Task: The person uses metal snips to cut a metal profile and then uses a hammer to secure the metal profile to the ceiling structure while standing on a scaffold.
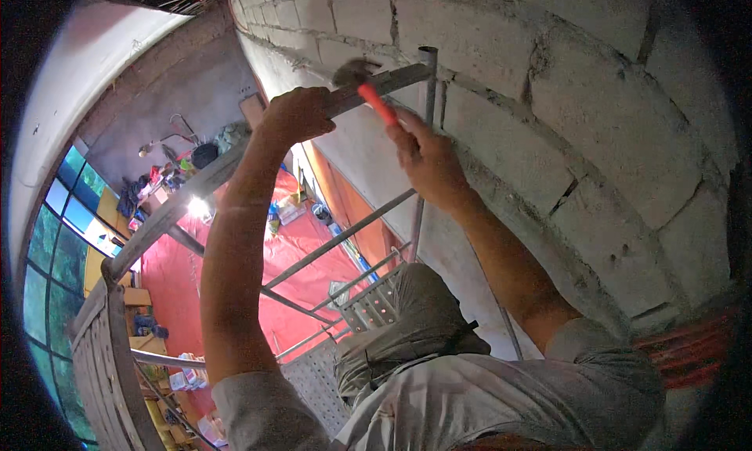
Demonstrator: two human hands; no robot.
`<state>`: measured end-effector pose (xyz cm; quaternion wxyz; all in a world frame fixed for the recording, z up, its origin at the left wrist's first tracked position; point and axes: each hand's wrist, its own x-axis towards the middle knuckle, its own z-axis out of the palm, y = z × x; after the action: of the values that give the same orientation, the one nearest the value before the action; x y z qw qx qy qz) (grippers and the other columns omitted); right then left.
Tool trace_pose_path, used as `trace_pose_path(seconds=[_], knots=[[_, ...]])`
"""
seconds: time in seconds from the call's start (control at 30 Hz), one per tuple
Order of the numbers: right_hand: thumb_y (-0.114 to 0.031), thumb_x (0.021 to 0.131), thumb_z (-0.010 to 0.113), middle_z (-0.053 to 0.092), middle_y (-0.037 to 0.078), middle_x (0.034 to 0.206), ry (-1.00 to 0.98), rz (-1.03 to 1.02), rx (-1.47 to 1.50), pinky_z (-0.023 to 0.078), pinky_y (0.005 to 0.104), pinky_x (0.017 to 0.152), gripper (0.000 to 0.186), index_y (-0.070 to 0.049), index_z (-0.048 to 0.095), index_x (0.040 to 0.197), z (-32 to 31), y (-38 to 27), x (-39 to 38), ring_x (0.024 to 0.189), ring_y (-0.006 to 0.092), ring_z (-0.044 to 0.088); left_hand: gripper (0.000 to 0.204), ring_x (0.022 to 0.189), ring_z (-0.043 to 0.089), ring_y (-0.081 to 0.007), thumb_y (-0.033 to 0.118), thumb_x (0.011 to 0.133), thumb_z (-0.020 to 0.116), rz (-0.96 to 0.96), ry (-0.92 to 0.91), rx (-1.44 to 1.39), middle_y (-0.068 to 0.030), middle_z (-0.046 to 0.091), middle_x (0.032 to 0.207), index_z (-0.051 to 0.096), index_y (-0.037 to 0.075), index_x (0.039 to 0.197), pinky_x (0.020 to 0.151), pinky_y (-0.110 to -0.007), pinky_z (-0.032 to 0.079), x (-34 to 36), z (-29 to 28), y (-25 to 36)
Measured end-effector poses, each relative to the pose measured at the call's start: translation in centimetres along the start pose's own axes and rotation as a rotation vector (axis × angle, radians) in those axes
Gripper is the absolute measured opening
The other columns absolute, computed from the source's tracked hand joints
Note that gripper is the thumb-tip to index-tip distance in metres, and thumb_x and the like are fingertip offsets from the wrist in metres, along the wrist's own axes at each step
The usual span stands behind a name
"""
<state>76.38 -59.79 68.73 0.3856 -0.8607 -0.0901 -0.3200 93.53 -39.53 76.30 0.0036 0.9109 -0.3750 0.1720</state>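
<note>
The right hand (429, 155) grips a red-handled hammer (377, 103), its blurred dark head by the long grey scaffold bar (401, 78), so a stray swing could strike the left hand (298, 116) curled over that bar

This looks like a bldg. site, in a rm. that's only half made. The big side wall (595, 122) is bare grey blocks w/ rough lines of cement btwn. them. A metal scaffold (338, 239), the climbing frame bldrs. use, stands next to it, w/ a deck (313, 384) full of little holes. Way down below, a red sheet (168, 283) is spread out. Lots of mixed stuff (153, 186) sits in messy heaps near the grey far wall (137, 120). A v. bright lamp (199, 208) shines there. Big windows (59, 294) are on the L side. A hammer (378, 105) w/ a red handle is up high, too.
</note>
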Motion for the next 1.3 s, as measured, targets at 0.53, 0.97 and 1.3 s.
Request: trace_pose_path(seconds=[0.53,0.97,1.3], knots=[[-0.028,0.108,0.059,0.072,0.024,0.086,0.188,-0.091,-0.001,0.054,0.0531,0.057,0.035,-0.008,0.059,0.137,-0.6,0.3,0.8,0.070,0.0432,0.072,0.036,0.101,0.073,-0.0407,0.029,0.081,0.071,-0.042,-0.056,0.066,-0.0194,0.076,0.102,0.066,0.006,0.109,0.089,-0.054,0.059,-0.6,-0.3,-0.2],[-0.025,0.109,0.057,0.067,0.024,0.073,0.099,-0.080,-0.018,0.051,0.0551,0.053,0.028,-0.009,0.058,0.131,2.7,2.8,-1.3,0.063,0.0448,0.068,0.034,0.099,0.073,-0.0423,0.027,0.082,0.071,0.003,0.026,0.046,-0.0222,0.075,0.099,0.065,0.005,0.106,0.088,-0.055,0.059,-0.8,0.6,-1.3],[-0.035,0.112,0.049,0.070,0.018,0.078,0.010,0.060,-0.083,0.053,0.0518,0.059,0.035,-0.011,0.057,0.136,3.3,5.0,-0.6,0.067,0.0412,0.070,0.036,0.094,0.074,-0.0416,0.028,0.079,0.072,-0.012,0.097,0.063,-0.0199,0.075,0.095,0.067,0.008,0.107,0.085,-0.054,0.060,-1.2,0.8,-1.0]])
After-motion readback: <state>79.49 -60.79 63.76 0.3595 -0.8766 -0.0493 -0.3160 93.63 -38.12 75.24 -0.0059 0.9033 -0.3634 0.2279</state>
